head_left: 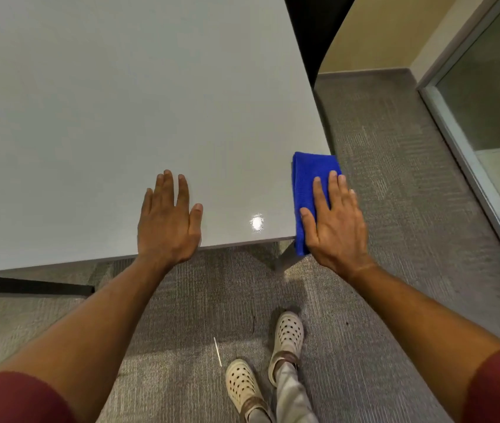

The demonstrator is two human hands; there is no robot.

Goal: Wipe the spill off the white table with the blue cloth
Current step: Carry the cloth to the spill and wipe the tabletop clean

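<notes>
Nearest to the camera, two feet in pale perforated clogs (288, 334) stand on the grey carpet (395, 209), and a thin white stick (217, 351) lies on the carpet just left of them. Two bare forearms with dark red sleeves (13, 398) reach forward from there.

The left hand (168, 221) lies flat on the white bench (120, 102) at its near edge, palm down, fingers straight and close together, holding nothing.

The right hand (334, 221) is also flat and open, fingers a little spread, pressing down on the folded blue cloth (306, 178). The cloth sits under this hand at the near right corner of the bench and hangs slightly over the edges.

Between the two hands, nearer to the right one, a small shiny spot (256, 222) shows on the bench surface; whether it is liquid or reflected light I cannot tell.

Beyond the hands the bench surface continues, and far to the right is a glass panel (487, 102) in a metal frame.
</notes>
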